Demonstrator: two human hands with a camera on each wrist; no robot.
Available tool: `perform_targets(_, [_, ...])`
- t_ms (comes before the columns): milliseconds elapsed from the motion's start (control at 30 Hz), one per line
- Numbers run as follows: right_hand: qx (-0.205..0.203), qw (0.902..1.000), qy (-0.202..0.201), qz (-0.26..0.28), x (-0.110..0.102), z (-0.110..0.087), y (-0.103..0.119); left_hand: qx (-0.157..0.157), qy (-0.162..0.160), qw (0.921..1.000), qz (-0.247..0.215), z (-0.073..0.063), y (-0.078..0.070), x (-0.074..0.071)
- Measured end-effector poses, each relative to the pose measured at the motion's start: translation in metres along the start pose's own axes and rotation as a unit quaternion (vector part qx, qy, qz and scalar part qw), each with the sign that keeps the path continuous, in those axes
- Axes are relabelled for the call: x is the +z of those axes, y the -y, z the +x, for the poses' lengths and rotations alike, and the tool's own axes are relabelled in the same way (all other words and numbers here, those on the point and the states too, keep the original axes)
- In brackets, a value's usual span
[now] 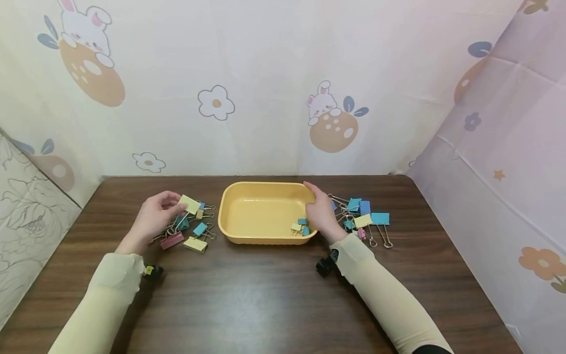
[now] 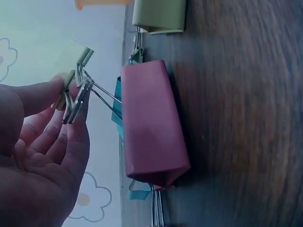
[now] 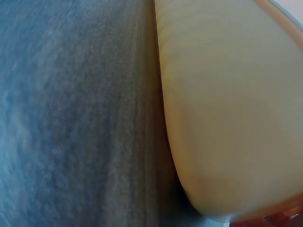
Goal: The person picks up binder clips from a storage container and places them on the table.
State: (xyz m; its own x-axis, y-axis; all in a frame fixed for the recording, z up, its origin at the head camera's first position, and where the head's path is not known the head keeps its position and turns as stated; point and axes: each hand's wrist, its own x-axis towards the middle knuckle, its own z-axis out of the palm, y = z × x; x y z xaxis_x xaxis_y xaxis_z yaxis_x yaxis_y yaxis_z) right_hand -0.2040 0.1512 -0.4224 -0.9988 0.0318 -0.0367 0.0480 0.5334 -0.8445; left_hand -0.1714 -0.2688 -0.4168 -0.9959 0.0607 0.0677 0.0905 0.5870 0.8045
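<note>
My left hand (image 1: 152, 216) pinches a yellow binder clip (image 1: 190, 204) between thumb and fingers, above the left pile of clips. In the left wrist view, silver wire handles show at its near side. Just below that hand lie a large dark pink clip (image 2: 151, 123), a teal clip (image 1: 182, 222), a smaller blue-green clip (image 1: 200, 229) and another yellow clip (image 1: 195, 244). At the yellow tray's (image 1: 265, 241) right end, my right hand (image 1: 322, 211) grips the rim, one finger stretched toward the far corner. Small yellow and blue clips (image 1: 297, 227) lie inside the tray near it.
Right of the tray is a second pile of binder clips, among them a light blue one (image 1: 380, 219), a yellow one (image 1: 362, 221) and a small pink one (image 1: 361, 233). A patterned curtain (image 1: 265, 128) hangs behind the brown wooden table (image 1: 247, 295).
</note>
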Motion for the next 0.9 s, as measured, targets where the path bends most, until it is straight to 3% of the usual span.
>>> perform_targets(300, [0.004,1.0,0.002,0.006,0.0,0.0,0.0,-0.034,0.0,0.9981,-0.051,0.002,0.018,-0.009])
perform_targets(533, [0.007,0.9999,0.007,0.005,-0.001,0.001,0.0,-0.061,-0.024,0.9967,-0.048,-0.002,0.025,-0.015])
perform_targets(667, [0.011,0.9999,0.008,0.002,0.0,0.001,0.0,-0.044,-0.021,0.9977,-0.046,-0.004,0.022,-0.016])
perform_targets(900, [0.009,0.9999,0.003,0.007,-0.001,0.0,0.001,0.008,0.033,0.9989,-0.031,-0.006,0.015,-0.008])
